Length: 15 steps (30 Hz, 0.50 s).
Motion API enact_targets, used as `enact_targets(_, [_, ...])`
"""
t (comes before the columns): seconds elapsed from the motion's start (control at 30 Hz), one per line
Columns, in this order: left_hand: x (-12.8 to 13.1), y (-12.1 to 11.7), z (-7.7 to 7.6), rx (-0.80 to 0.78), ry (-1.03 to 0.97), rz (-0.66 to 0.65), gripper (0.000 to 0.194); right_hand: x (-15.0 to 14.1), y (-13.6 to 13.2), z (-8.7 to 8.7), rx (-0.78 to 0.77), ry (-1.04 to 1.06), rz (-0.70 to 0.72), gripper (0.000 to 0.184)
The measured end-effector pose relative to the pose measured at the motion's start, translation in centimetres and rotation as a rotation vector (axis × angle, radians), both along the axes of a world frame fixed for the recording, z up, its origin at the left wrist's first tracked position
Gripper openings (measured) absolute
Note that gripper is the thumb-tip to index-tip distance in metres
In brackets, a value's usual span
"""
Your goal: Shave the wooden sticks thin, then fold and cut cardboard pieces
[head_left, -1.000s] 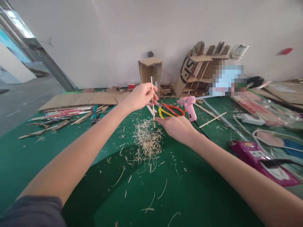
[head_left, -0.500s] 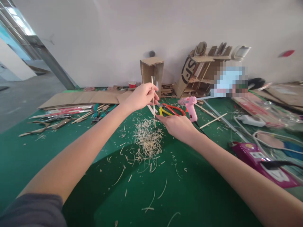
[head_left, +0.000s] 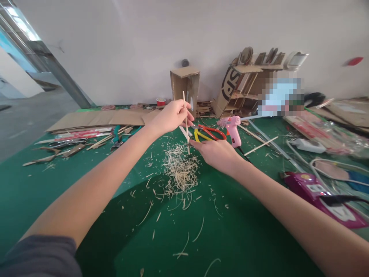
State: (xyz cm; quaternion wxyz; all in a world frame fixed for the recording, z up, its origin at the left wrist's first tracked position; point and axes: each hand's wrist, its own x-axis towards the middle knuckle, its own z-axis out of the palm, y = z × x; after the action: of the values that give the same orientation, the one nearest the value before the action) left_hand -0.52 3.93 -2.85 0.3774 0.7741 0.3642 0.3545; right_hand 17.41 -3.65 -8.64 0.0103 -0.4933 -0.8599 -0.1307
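My left hand (head_left: 174, 115) pinches a thin wooden stick (head_left: 186, 132) and holds it nearly upright. The stick's lower end is over a heap of pale wood shavings (head_left: 182, 169). Close against the lower part of the stick is my right hand (head_left: 216, 153), its fingers drawn together. A small dark edge shows at the right fingertips, but what they grip is too small to make out. Just behind my right hand lie scissors (head_left: 213, 132) with red and yellow handles.
A pink glue gun (head_left: 234, 130) sits right of the scissors. Cardboard boxes (head_left: 176, 86) stand against the wall. Pliers (head_left: 116, 138), sticks and a cardboard sheet (head_left: 95, 120) lie at left. At right are a purple power strip (head_left: 308, 194) and a loose stick (head_left: 261, 146).
The view has shifted very slightly. Both hands stay at the stick in almost the same pose, with the stick's top leaning a touch further left.
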Motion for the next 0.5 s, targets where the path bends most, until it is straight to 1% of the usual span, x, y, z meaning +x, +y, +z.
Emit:
enact_targets(0.07, [-0.07,0.02,-0.06,-0.009,-0.006,-0.005,0.019,-0.04,-0.25,-0.18,-0.061,-0.030,0.025,0.063])
enact_targets(0.13, [-0.10,-0.05,-0.01,-0.007,-0.001,-0.011,0.019,-0.03,-0.53,-0.32,-0.087,-0.059,0.037,0.063])
enact_targets(0.23, [-0.03,-0.19,0.14,-0.008,0.004,-0.008,0.019,0.13,-0.61,-0.25,-0.055,-0.064,0.026,0.059])
enact_targets(0.37, [0.05,-0.13,0.11,-0.017,0.008,-0.007,0.019,0.36,-0.26,0.25,0.028,0.000,0.004,0.055])
enact_targets(0.5, [-0.08,0.10,-0.16,-0.017,0.009,0.006,0.020,0.25,-0.35,0.28,-0.046,-0.033,0.009,0.059])
